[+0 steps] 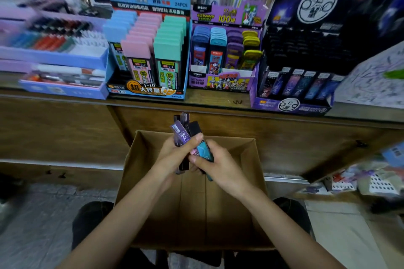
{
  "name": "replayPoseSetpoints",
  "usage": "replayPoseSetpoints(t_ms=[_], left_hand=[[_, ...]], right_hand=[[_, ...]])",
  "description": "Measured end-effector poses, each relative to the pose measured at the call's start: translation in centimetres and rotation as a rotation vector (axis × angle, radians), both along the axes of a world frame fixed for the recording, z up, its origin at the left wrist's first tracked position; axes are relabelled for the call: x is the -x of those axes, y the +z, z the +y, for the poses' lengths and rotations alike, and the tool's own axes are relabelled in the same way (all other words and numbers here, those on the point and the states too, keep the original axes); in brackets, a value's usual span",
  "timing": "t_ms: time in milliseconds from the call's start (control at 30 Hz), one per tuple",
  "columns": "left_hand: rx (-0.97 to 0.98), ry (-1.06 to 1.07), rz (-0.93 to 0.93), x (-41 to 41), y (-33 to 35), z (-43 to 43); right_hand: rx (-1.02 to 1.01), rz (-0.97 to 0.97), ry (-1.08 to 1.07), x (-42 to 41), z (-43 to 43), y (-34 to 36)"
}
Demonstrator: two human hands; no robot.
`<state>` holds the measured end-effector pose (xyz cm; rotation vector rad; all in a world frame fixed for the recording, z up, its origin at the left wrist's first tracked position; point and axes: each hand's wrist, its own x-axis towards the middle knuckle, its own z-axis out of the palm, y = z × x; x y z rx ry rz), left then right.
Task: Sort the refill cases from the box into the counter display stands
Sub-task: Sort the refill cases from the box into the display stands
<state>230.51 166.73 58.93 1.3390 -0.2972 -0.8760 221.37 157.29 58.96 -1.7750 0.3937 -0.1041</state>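
Over the open cardboard box (140, 159), my left hand (175, 154) grips a bunch of dark purple refill cases (182, 132) fanned upward. My right hand (215, 161) holds a teal refill case (204, 150) right beside that bunch. On the counter stand three displays: a blue stand (146, 93) with blue, pink and green cases, a purple cartoon-printed stand (220, 83) with blue, teal, purple and yellow cases, and a dark constellation stand (293, 105) with a front row of dark cases (299, 84). The box floor looks bare where it shows.
A wooden counter front (65, 129) rises behind the box. Pen trays (54, 54) fill the counter's left side and a patterned white box (376, 81) sits at the right. Loose packets (360, 181) lie on a low shelf at right. My knees flank the box.
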Motion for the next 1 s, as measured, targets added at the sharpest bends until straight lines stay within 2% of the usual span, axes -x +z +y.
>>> replayPoseSetpoints(t_ms=[200,333,500,700,900,1000], left_hand=[[0.086,-0.008,-0.118,-1.1,3.0,-0.3],[0.134,-0.068,-0.229,-1.6,4.9,-0.7],[0.173,-0.177,-0.342,-1.4,6.3,-2.4],[0.132,-0.148,-0.343,-0.4,6.7,-5.6],[0.089,-0.099,-0.297,0.0,6.2,-7.7],[0.046,-0.069,-0.294,-0.4,5.9,-7.8]], right_hand=[[0.374,-0.042,0.051,0.2,-1.9,5.2],[0.152,-0.189,-0.095,-0.7,-4.3,8.0],[-0.016,-0.176,-0.047,-0.8,-5.6,9.1],[0.082,-0.285,-0.169,1.7,-9.1,10.7],[0.126,-0.496,-0.485,4.5,-15.5,14.6],[0.235,-0.503,-0.494,4.6,-17.2,15.8]])
